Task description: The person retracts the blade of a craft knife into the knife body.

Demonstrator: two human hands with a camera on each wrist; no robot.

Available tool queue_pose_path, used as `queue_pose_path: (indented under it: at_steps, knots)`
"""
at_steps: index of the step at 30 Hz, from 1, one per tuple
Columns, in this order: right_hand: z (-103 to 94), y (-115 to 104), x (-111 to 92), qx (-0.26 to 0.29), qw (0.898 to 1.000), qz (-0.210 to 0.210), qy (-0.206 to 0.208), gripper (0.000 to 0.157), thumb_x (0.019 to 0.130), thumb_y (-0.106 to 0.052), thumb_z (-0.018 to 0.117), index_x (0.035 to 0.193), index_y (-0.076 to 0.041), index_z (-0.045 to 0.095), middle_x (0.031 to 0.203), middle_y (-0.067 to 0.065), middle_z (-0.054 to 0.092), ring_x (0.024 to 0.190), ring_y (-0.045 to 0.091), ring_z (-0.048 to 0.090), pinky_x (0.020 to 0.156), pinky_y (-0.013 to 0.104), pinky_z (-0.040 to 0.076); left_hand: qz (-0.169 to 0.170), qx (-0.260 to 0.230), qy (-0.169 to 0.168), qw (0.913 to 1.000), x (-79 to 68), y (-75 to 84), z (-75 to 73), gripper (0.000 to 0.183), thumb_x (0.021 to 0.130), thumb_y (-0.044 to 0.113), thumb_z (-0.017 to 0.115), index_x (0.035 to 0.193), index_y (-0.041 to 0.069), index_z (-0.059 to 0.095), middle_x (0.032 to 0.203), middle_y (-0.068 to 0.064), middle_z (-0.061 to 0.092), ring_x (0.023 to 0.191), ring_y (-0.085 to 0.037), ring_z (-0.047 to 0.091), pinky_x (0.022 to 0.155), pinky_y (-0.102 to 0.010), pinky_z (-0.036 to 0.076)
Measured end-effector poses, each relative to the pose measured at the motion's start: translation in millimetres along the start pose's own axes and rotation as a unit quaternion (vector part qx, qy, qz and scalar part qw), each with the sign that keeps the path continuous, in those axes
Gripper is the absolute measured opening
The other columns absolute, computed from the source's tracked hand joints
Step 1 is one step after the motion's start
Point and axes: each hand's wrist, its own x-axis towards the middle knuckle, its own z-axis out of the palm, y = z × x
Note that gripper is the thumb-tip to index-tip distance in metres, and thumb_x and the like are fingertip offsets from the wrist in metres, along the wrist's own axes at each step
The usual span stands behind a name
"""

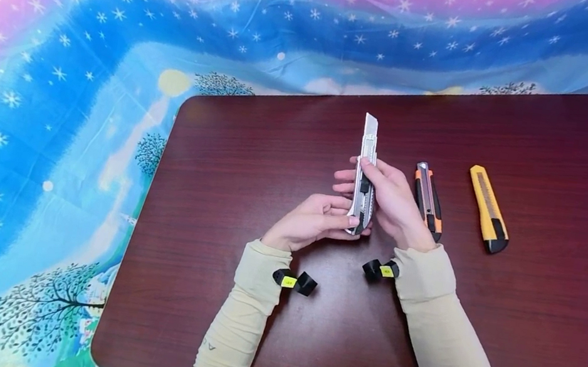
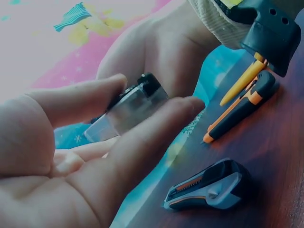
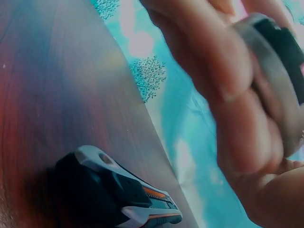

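Observation:
A silver snap-off utility knife [image 1: 366, 172] stands blade up in front of me in the head view, held by both hands above the table. Its blade [image 1: 370, 124] sticks out of the top. My right hand [image 1: 392, 201] grips the upper body, thumb across the front and fingers behind. Lower down, my left hand [image 1: 311, 221] pinches the black-tipped end between thumb and fingers. The left wrist view shows that end of the knife [image 2: 130, 109] close up. Blurred fingers wrap the metal body [image 3: 273, 85] in the right wrist view.
Right of my hands lie an orange-and-black utility knife [image 1: 429, 197], partly behind my right wrist, and a yellow one [image 1: 488, 209]. A black, grey and orange knife [image 2: 209, 185] rests on the dark table [image 1: 244, 138], hidden from the head view. A patterned cloth [image 1: 82, 114] lies beyond.

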Motion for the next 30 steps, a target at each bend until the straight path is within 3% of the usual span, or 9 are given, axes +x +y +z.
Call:
queue_pose_path:
  at_steps: [8,14,20,26,30]
  knots:
    - [6.5,3,2,0.020,0.999,-0.011,0.023,0.030,0.103,-0.032,0.044,0.114,-0.005,0.052,0.095,0.006,0.075,0.082,0.019,0.073,0.076,0.033,0.062,-0.002,0.010,-0.003,0.9999,-1.7,1.3,0.6,0.037,0.092,-0.012,0.050,0.129,-0.017,0.047,0.123,-0.044,0.050,0.093,-0.017,0.068,0.096,-0.042,0.054]
    - [11.4,6,1,0.011,0.999,-0.023,0.040,0.025,0.103,-0.026,0.045,0.111,-0.004,0.053,0.091,0.005,0.075,0.079,0.018,0.073,0.074,0.033,0.062,0.002,0.014,-0.007,0.9999,-2.3,0.1,-2.7,0.036,0.093,-0.012,0.049,0.129,-0.019,0.046,0.123,-0.044,0.051,0.094,-0.018,0.068,0.096,-0.044,0.054]
    - [12.3,6,-1,0.023,0.998,-0.042,0.038,0.020,0.103,-0.021,0.045,0.114,-0.005,0.052,0.089,0.003,0.075,0.075,0.015,0.073,0.073,0.029,0.062,-0.007,0.004,-0.003,1.0000,-0.9,0.4,-2.3,0.037,0.092,-0.013,0.049,0.129,-0.019,0.045,0.127,-0.043,0.049,0.094,-0.020,0.068,0.096,-0.043,0.053]
    - [13.6,6,-1,0.031,0.998,-0.046,0.032,0.019,0.103,-0.019,0.045,0.112,-0.005,0.053,0.088,0.003,0.075,0.073,0.015,0.072,0.071,0.027,0.061,-0.008,0.004,-0.002,1.0000,-0.5,0.6,-3.1,0.037,0.092,-0.014,0.050,0.129,-0.018,0.046,0.129,-0.040,0.051,0.105,-0.035,0.065,0.094,-0.042,0.055]
    - [14.0,6,-1,0.037,0.998,-0.048,0.025,0.018,0.103,-0.018,0.046,0.113,-0.005,0.053,0.089,0.004,0.075,0.073,0.015,0.072,0.071,0.027,0.061,-0.010,0.001,-0.001,0.9999,-1.5,1.3,-3.4,0.037,0.092,-0.014,0.050,0.129,-0.018,0.045,0.128,-0.041,0.050,0.099,-0.028,0.068,0.095,-0.042,0.054]
